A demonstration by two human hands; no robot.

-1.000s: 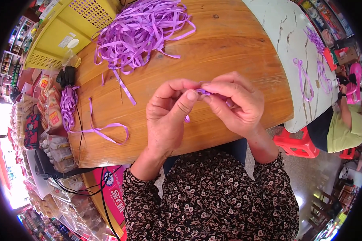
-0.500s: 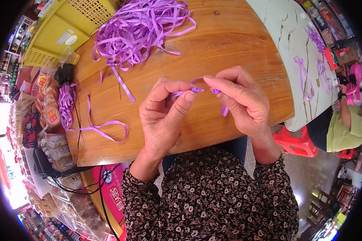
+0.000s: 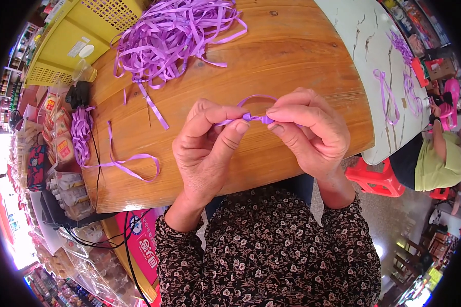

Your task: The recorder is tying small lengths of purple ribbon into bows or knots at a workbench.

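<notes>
Between my two hands is a purple lanyard, a flat ribbon strap with a small purple buckle (image 3: 256, 118) at its ends. My left hand (image 3: 205, 146) pinches one half of the buckle between thumb and forefinger. The other half sits in a pinch of my right hand (image 3: 316, 135). The two halves meet end to end; whether they are locked together I cannot tell. Behind the fingers the strap (image 3: 261, 96) arches in a loop. Farther off lies a large tangled pile of purple lanyards (image 3: 174, 43). A single loose strap (image 3: 130, 166) curls on the wooden table (image 3: 281, 56), left of my left hand.
A yellow plastic basket (image 3: 61, 43) stands at the far left, beside a clear cup (image 3: 85, 73). More lanyards (image 3: 81, 135) hang at the table's left edge near a black cable. On the right are a white marbled table (image 3: 351, 30), a red stool (image 3: 374, 179) and another person's arm (image 3: 437, 130).
The two buckle halves, apart before, now touch. My right hand has turned slightly, and the ribbon loop behind the fingers shows more fully.
</notes>
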